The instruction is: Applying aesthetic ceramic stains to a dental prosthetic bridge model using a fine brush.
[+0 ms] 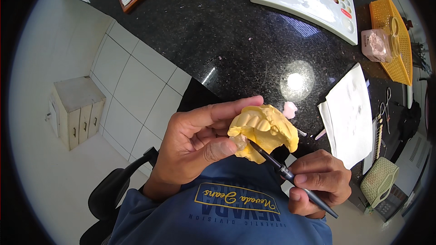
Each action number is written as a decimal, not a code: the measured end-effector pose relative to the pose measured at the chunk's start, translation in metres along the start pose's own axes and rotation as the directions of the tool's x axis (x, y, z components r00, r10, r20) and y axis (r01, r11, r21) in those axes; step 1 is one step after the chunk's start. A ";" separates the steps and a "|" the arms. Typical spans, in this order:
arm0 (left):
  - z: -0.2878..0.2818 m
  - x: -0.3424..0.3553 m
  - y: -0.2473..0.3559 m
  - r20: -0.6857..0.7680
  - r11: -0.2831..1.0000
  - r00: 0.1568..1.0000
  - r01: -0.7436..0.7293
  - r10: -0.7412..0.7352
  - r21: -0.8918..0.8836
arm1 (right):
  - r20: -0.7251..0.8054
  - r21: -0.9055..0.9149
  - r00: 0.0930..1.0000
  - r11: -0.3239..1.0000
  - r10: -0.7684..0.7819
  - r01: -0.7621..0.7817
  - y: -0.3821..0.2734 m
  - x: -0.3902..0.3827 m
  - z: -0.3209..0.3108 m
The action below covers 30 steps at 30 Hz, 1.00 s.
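Observation:
A yellow plaster dental model (261,120), with a row of molded teeth, is held up off the black countertop in my left hand (188,143). My fingers are wrapped behind it, and my thumb presses a small translucent, pinkish piece (239,142) at its left edge. In my right hand (323,179), a slim dark-handled tool (287,173) with a black tapered end is pinched between thumb and fingers. Its tip reaches the model beside the translucent piece; whether it touches cannot be made out. What kind of tip it is does not show clearly.
A pink lump (289,110) lies on the black countertop (236,36) behind the model. To the right are a white paper sheet (347,122), scissors-like forceps (387,109), a clear jar (375,45) and a yellow basket (405,70). A white palette with wells (295,7) sits at the back.

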<state>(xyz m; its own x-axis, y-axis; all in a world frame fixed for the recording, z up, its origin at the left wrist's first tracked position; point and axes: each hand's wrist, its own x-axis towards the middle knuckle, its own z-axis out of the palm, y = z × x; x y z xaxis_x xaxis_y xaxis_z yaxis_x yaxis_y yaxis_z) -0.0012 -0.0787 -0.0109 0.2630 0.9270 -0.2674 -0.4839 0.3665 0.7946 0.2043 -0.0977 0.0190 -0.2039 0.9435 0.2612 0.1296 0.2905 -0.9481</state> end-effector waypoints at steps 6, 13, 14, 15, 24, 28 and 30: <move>0.000 0.000 0.001 -0.003 1.000 1.000 0.006 -0.006 0.001 | 0.017 -0.010 1.000 1.000 -0.002 0.003 -0.001 0.002 0.000; 0.000 0.000 0.002 0.001 1.000 1.000 0.017 -0.017 0.004 | 0.028 -0.016 0.999 1.000 0.016 -0.015 -0.002 0.002 -0.002; 0.000 0.000 0.002 0.001 1.000 1.000 0.017 -0.017 0.004 | 0.028 -0.017 0.999 1.000 0.016 -0.015 -0.002 0.002 -0.001; 0.000 0.000 0.002 0.002 1.000 1.000 0.014 -0.014 0.006 | 0.029 -0.011 0.999 1.000 0.013 -0.013 -0.002 0.002 -0.001; 0.000 0.000 0.002 0.009 1.000 1.000 0.020 -0.020 0.009 | -0.006 0.018 1.000 1.000 0.002 -0.001 -0.001 0.001 0.000; -0.001 0.000 0.003 0.013 0.999 0.999 0.031 -0.031 0.009 | 0.023 -0.002 1.000 1.000 0.006 -0.006 -0.001 0.004 0.000; 0.000 0.000 0.004 0.011 0.999 0.999 0.031 -0.031 0.011 | 0.016 -0.006 1.000 1.000 0.013 -0.013 -0.002 0.004 0.000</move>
<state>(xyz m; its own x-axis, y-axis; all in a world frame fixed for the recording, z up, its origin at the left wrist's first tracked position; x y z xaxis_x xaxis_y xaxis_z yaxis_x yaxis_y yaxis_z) -0.0033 -0.0775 -0.0081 0.2869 0.9141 -0.2864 -0.4666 0.3945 0.7916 0.2030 -0.0950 0.0220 -0.2180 0.9444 0.2461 0.1382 0.2795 -0.9502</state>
